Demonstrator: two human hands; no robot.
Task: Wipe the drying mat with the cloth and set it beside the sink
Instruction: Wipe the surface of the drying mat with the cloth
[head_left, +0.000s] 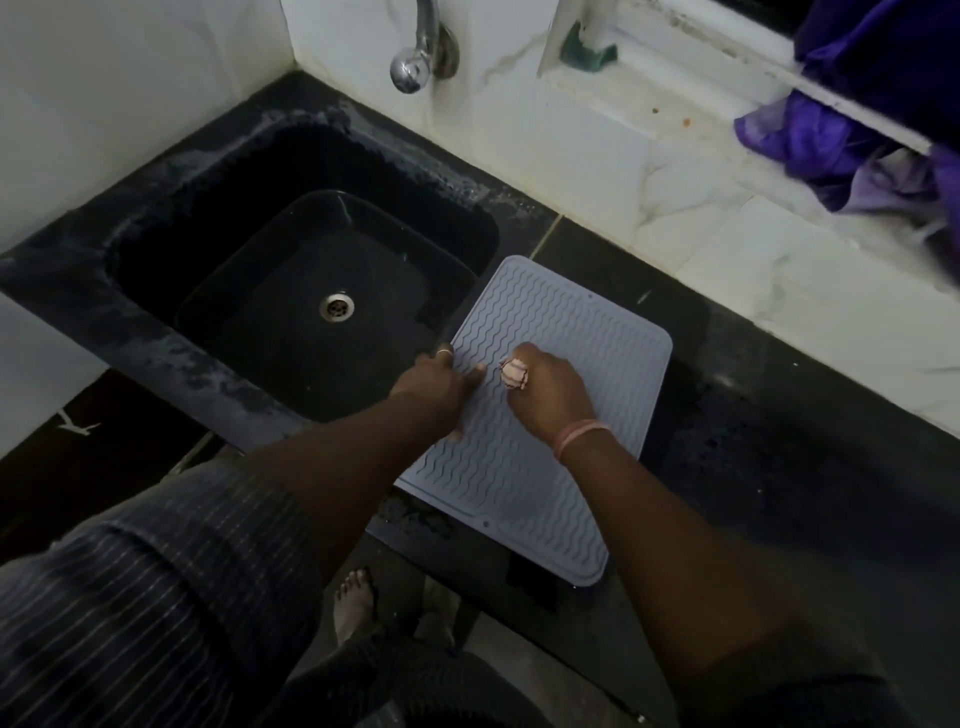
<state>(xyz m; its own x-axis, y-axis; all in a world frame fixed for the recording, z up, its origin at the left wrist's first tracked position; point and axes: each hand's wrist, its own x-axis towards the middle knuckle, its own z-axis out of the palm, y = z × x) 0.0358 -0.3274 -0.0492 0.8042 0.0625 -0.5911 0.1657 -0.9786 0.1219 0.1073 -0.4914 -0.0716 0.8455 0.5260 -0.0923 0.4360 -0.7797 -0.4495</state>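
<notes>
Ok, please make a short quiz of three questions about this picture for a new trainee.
1. True or false: the mat lies inside the sink.
2. Which hand grips the cloth? A. left B. right
3. Fill in: the left hand rests on the mat's edge nearest the ____.

Key:
1. False; it lies on the counter beside the sink.
2. B, the right hand.
3. sink

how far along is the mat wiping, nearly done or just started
Mid-wipe, it seems. Done: the grey wavy-ribbed silicone drying mat already lies on the black counter beside the black sink, its near end overhanging the counter edge. In hand: the right hand holds a bunched pale pink cloth against the mat while the left hand steadies its sink-side edge. Left: how much is wiped cannot be told; then squaring the mat.
</notes>
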